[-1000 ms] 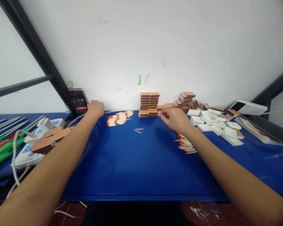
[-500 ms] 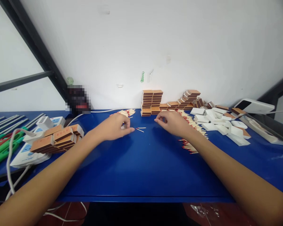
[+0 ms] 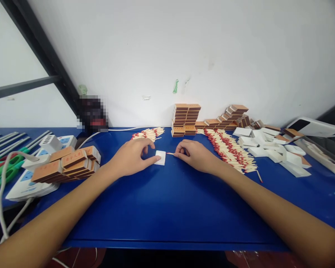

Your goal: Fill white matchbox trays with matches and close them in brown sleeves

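The left hand (image 3: 134, 157) curves open, thumb touching a white piece (image 3: 162, 161); the right hand (image 3: 197, 156), fingertips together, pinches a match (image 3: 170, 153).

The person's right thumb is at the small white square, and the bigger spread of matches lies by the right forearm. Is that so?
Not quite: the head view shows the left thumb at the small white square; the bigger spread of matches does lie by the right forearm.
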Demonstrator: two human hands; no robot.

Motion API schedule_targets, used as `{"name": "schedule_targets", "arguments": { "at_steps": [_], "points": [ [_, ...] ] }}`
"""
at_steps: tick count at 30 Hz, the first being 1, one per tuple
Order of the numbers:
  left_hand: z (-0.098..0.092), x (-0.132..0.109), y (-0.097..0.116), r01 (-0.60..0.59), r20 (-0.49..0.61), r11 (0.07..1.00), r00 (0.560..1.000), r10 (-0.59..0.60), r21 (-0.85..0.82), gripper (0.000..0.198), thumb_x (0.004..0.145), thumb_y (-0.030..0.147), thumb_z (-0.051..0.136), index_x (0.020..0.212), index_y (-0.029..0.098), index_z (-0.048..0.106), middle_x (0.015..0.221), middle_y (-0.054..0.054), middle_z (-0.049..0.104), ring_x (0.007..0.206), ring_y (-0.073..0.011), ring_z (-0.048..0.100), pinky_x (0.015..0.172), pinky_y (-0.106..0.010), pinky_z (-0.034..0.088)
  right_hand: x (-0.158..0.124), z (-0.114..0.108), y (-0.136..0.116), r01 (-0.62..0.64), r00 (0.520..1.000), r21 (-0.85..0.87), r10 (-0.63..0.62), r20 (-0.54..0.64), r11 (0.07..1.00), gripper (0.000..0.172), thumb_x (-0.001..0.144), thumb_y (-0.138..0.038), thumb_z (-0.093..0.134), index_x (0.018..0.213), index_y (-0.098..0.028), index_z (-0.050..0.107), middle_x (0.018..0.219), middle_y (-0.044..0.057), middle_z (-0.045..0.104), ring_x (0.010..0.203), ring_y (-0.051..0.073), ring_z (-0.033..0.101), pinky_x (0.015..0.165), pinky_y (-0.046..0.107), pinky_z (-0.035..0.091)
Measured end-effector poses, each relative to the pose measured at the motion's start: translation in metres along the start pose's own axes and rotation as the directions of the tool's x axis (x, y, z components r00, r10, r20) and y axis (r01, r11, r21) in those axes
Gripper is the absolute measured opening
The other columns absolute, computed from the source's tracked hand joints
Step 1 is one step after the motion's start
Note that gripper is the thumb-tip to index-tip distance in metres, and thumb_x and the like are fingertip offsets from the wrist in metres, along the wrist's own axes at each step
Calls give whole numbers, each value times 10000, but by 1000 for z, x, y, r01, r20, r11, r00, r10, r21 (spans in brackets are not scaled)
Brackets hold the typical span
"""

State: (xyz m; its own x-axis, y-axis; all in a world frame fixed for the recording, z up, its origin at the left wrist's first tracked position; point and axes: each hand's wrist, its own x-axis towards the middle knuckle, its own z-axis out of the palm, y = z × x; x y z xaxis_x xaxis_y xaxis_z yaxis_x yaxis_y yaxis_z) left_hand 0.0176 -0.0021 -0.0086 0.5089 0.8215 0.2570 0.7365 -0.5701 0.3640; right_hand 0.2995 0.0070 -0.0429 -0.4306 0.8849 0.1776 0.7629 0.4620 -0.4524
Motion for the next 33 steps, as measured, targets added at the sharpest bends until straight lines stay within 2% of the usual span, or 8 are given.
{"name": "schedule_targets", "arguments": {
  "at_steps": [4,7,11,16,20,24,27,33],
  "points": [
    [25,-2,7,44,-16,993,999,-43,110,590,832,784,784,972,215,715,960,-74,743,855,-278,699,696,-382,476,-2,-1,0,-38,999,-33,38,15,999,161,1052,-284,608,907,-232,654,962,70,711,850,219,652,737,338,466],
    [32,-3,13,56,-50,993,997,-51,106,533,863,730,787,959,212,704,1023,-86,750,943,-297,712,768,-403,508,-5,-2,3,-46,998,-57,48,30,997,154,1063,-252,561,928,-235,634,1007,80,706,888,226,657,777,349,475],
    [27,-4,10,-20,1,1000,1000,20,18,391,969,523,719,1214,221,757,1139,-91,747,1051,-292,711,893,-430,550,-7,-9,10,-48,999,-69,47,-15,996,159,1080,-313,537,965,-232,612,1044,95,697,921,244,660,809,372,478],
    [20,-10,2,-37,41,989,998,43,-146,599,998,396,638,1560,194,599,1312,-117,738,1115,-273,706,1008,-457,563,-12,-19,14,5,999,-58,-8,-53,998,151,1069,-317,522,970,-232,600,1052,104,695,914,252,651,816,388,492],
    [27,-10,5,-28,-11,995,1000,27,-98,568,949,554,746,1373,177,715,1266,-114,752,1132,-302,706,1028,-487,556,-16,-24,5,57,995,-42,-60,-77,997,154,1072,-328,522,971,-235,593,1037,100,699,905,251,650,804,382,494],
    [34,-8,10,-112,-17,991,994,111,-69,329,970,403,741,1231,205,770,1176,-81,761,1127,-278,702,1036,-469,541,-17,-22,-7,81,996,-25,-82,-22,996,118,1075,-267,521,991,-233,596,1059,86,713,935,241,672,820,364,491],
    [35,-8,12,-117,-31,989,993,114,-87,328,938,338,753,1235,197,758,1200,-81,762,1159,-277,699,1071,-473,529,-17,-19,-15,102,995,-52,-101,20,993,104,1086,-243,537,1006,-226,602,1079,82,714,931,229,677,817,348,483],
    [39,-8,15,-126,-10,988,992,125,-91,362,959,451,791,1217,199,754,1184,-86,740,1149,-287,687,1055,-485,531,-22,-15,-24,167,986,-202,-160,52,965,115,1089,-175,548,998,-216,607,1044,66,706,838,196,663,706,313,430]
  ]
}}
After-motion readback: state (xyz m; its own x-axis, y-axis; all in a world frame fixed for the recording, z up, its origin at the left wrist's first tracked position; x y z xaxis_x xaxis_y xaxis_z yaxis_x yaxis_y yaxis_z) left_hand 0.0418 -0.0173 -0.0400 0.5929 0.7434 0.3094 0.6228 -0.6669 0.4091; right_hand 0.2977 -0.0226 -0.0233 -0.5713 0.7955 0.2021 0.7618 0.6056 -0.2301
